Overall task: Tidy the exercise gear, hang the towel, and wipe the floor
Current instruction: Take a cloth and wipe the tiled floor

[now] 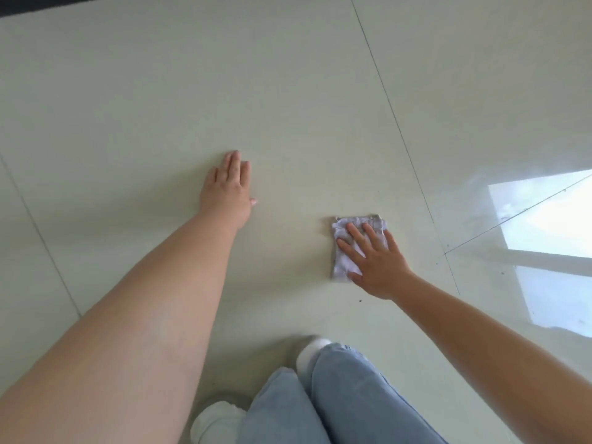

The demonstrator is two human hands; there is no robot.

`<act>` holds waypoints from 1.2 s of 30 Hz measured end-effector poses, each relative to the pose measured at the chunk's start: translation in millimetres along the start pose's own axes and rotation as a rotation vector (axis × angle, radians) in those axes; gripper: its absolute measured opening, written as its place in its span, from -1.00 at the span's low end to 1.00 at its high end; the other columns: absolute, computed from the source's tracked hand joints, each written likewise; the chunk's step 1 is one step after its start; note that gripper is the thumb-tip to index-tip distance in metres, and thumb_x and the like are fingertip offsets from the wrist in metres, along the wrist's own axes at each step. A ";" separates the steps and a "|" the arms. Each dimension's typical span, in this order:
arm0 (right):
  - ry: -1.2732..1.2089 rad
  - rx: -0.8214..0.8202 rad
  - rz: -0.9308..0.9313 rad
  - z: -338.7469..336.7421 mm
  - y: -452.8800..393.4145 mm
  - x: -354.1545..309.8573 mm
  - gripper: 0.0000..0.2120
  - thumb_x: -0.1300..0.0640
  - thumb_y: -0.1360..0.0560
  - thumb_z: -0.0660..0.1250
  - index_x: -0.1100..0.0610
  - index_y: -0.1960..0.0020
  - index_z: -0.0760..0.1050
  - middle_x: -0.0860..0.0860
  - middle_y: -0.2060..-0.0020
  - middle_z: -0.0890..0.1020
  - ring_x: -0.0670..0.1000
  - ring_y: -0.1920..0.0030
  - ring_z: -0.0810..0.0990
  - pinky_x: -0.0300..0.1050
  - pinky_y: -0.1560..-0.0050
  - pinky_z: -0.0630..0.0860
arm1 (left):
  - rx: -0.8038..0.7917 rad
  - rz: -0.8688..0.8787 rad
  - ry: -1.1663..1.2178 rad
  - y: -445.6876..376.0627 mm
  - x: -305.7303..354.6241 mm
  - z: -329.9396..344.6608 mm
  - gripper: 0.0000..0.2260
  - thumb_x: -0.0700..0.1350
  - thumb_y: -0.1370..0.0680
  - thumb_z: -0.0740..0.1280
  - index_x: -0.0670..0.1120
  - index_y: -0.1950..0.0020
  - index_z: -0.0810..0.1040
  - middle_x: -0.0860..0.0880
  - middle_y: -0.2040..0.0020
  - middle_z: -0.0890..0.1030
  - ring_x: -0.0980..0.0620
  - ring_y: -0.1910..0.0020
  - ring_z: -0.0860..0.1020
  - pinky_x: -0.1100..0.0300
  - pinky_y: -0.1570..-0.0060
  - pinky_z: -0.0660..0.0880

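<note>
Head view, looking down at a tiled floor. A small folded cloth (354, 245), pale lilac-grey, lies flat on the floor (224, 91) at about 4 o'clock from the frame centre. The right hand (373, 261) rests palm-down on the cloth with its fingers straight and spread; the fingertips (350, 227) reach toward 11 o'clock, the thumb lies along the cloth's near edge, and the far and left parts of the cloth stay uncovered. The right forearm runs from the hand toward 4 o'clock and leaves the frame at the lower right.

The left hand (229, 187) lies flat on the bare floor at about 9 o'clock from the cloth, well apart from it, its fingers straight and held close together, pointing toward 12 o'clock; it holds nothing. The left forearm extends from this hand toward 7 o'clock.

At 6 o'clock, two bent knees in light blue jeans (320, 402) appear, with white shoes (216, 421) beside them on the floor. Thin dark grout lines (389, 104) cross the pale glossy tiles. At 3 o'clock from the cloth, a bright window reflection (551, 225) shines on the tile surface. A dark strip (48, 3) borders the floor at the upper-left corner.
</note>
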State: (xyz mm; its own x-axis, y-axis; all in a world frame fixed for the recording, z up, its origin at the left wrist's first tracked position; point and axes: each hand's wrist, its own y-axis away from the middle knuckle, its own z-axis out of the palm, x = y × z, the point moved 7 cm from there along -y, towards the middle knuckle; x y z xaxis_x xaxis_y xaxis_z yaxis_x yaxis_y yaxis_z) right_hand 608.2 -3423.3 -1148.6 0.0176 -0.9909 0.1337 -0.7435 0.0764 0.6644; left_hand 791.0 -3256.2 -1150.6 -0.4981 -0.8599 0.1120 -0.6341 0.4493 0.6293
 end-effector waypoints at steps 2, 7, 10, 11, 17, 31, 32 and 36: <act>-0.093 -0.175 0.009 18.2 15.2 7.6 -0.20 -0.30 -0.34 -0.35 -0.02 -0.53 -0.17 0.04 -0.54 -0.11 0.17 -0.53 -0.07 0.20 -0.47 -0.04 | -0.018 -0.032 -0.011 6.1 -1.5 -1.3 -0.39 0.00 -0.62 0.14 -0.20 -0.53 -0.09 -0.12 -0.56 -0.14 -0.04 -0.54 -0.13 0.07 -0.49 -0.08; -0.418 -0.123 0.355 41.9 28.4 59.2 -0.17 -0.41 -0.37 -0.44 0.01 -0.52 -0.25 0.00 -0.49 -0.32 0.13 -0.52 -0.27 0.15 -0.48 -0.24 | 0.194 0.055 0.025 -4.9 14.2 -19.5 -0.44 -0.03 -0.62 0.12 -0.26 -0.52 0.01 -0.18 -0.55 -0.05 -0.08 -0.54 -0.08 0.02 -0.48 -0.05; -0.682 -0.013 0.667 27.9 2.0 111.3 -0.47 -0.06 -0.62 -0.10 0.00 -0.53 -0.19 0.06 -0.51 -0.28 0.14 -0.51 -0.30 0.20 -0.48 -0.29 | 0.308 0.028 0.117 -28.3 8.2 -28.2 -0.42 -0.08 -0.59 0.20 -0.33 -0.49 0.08 -0.28 -0.52 0.02 -0.18 -0.53 -0.01 -0.03 -0.47 -0.01; -0.736 0.041 0.699 17.9 -16.0 120.5 -0.50 -0.02 -0.63 -0.10 -0.02 -0.53 -0.16 0.06 -0.52 -0.26 0.13 -0.51 -0.29 0.20 -0.46 -0.29 | 0.328 0.005 0.137 -35.3 5.5 -26.9 -0.43 -0.07 -0.59 0.20 -0.35 -0.47 0.10 -0.30 -0.51 0.05 -0.21 -0.52 0.02 -0.06 -0.47 0.01; -0.547 0.230 0.284 -25.1 -80.8 55.8 -0.48 -0.13 -0.59 -0.25 -0.06 -0.52 -0.04 0.03 -0.54 -0.06 0.16 -0.53 -0.18 0.15 -0.45 -0.30 | 0.416 -0.027 0.135 -46.6 2.3 -7.3 -0.29 0.09 -0.43 -0.03 -0.43 -0.38 0.28 -0.38 -0.42 0.27 -0.33 -0.42 0.25 -0.18 -0.36 0.19; -0.613 0.153 0.579 -33.6 -100.2 121.2 -0.50 -0.03 -0.63 -0.05 -0.03 -0.53 -0.09 0.07 -0.53 -0.15 0.18 -0.52 -0.21 0.23 -0.45 -0.25 | 0.397 -0.017 0.134 -47.4 4.0 -3.1 -0.31 0.08 -0.43 0.01 -0.42 -0.36 0.30 -0.36 -0.40 0.32 -0.32 -0.39 0.31 -0.07 -0.37 0.14; -0.528 0.206 0.456 -42.4 -112.7 92.7 -0.50 -0.07 -0.61 -0.07 -0.03 -0.52 -0.02 0.09 -0.54 -0.06 0.21 -0.52 -0.13 0.25 -0.45 -0.20 | 0.395 -0.013 0.126 -47.8 4.0 -2.3 -0.32 0.07 -0.43 0.04 -0.43 -0.34 0.34 -0.37 -0.37 0.36 -0.33 -0.35 0.36 -0.04 -0.33 0.12; -0.293 0.308 -0.018 -19.8 -74.7 0.1 -0.51 -0.14 -0.60 -0.25 -0.09 -0.46 0.15 0.06 -0.45 0.26 0.22 -0.46 0.11 0.22 -0.43 -0.05 | 0.406 0.009 0.054 -52.4 3.2 -10.0 -0.38 0.04 -0.41 0.09 -0.44 -0.23 0.44 -0.39 -0.25 0.49 -0.35 -0.20 0.51 0.00 -0.22 0.14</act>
State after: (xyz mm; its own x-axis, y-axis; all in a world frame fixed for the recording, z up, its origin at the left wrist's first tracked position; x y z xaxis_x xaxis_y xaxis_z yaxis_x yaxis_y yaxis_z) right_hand 676.9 -3426.9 -1183.6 -0.1254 -0.9848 -0.1203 -0.9105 0.0660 0.4083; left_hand 828.6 -3284.9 -1175.5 -0.4802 -0.8619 0.1630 -0.8170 0.5071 0.2746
